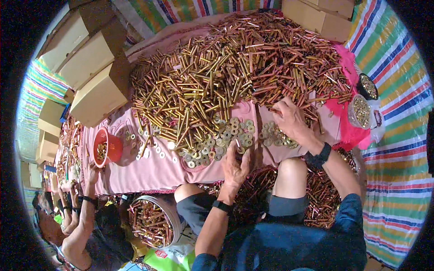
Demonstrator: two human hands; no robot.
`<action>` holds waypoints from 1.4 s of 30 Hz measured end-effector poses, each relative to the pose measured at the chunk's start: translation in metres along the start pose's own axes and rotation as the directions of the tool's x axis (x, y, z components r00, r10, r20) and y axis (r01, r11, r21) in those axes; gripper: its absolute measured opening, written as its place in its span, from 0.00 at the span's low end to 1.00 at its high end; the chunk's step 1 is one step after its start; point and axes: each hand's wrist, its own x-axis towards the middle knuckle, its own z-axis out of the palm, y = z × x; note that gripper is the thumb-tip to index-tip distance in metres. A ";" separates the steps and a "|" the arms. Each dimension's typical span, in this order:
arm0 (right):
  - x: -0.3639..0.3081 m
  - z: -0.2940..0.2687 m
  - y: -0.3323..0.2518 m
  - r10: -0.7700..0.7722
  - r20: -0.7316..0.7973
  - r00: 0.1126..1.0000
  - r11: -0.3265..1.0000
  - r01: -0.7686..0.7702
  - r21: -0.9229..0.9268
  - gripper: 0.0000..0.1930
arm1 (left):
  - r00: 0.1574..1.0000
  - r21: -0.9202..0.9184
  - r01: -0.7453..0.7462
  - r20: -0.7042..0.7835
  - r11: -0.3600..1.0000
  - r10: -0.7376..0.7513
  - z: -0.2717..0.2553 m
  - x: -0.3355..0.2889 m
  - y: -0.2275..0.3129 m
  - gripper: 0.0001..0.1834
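Note:
A large heap of gold- and copper-coloured metal rods (199, 86), which look like bolts or sleeves, covers the table in front of me. My left hand (236, 169) is at the near edge of a spread of flat washers (212, 147). Its thumb and fingers are curled around a small shiny metal rod (238, 143), of which only a short end shows. My right hand (293, 123) reaches over the near right side of the heap, beside more washers (271, 135). Its fingers are bent together at the rods; what they grip is hidden.
Pink cloth (135, 176) covers the table. A red bowl (107, 147) of small parts stands left, with another person's hand (93, 174) beside it. Clear tub (360, 110) lies right. Cardboard boxes (97, 95) are stacked far left; a white bucket (169, 217) of rods stands below.

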 end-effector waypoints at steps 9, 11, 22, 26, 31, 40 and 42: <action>-0.010 0.021 -0.097 0.400 0.235 0.886 0.280 -0.362 0.889 0.12 | 0.998 0.142 -0.058 0.001 0.988 0.059 -0.001 0.001 -0.003 0.11; -0.017 0.033 -0.094 0.298 0.219 0.929 0.433 -0.336 0.836 0.10 | 0.998 0.129 -0.067 -0.013 0.989 0.069 0.003 0.003 0.000 0.10; -0.036 0.033 -0.084 0.348 0.195 0.917 0.479 -0.352 0.804 0.23 | 1.000 0.074 -0.023 -0.002 0.997 0.023 0.002 0.004 0.008 0.09; -0.015 0.031 -0.102 0.253 0.045 0.966 0.599 -0.193 0.777 0.33 | 0.999 0.100 -0.043 -0.010 0.994 0.044 0.000 0.004 0.005 0.10; -0.023 0.029 -0.116 0.066 -0.081 0.995 0.850 -0.014 0.527 0.30 | 0.998 0.114 -0.068 -0.004 0.991 0.069 0.004 0.002 0.001 0.10; -0.040 0.029 -0.119 -0.183 0.125 0.975 0.961 0.151 0.230 0.20 | 0.998 -0.031 -0.015 -0.066 0.999 0.013 0.008 -0.010 -0.012 0.22; -0.044 0.032 -0.114 -0.131 0.093 0.987 0.938 0.093 0.335 0.18 | 1.000 0.037 -0.021 0.023 0.999 0.020 0.004 -0.010 -0.014 0.21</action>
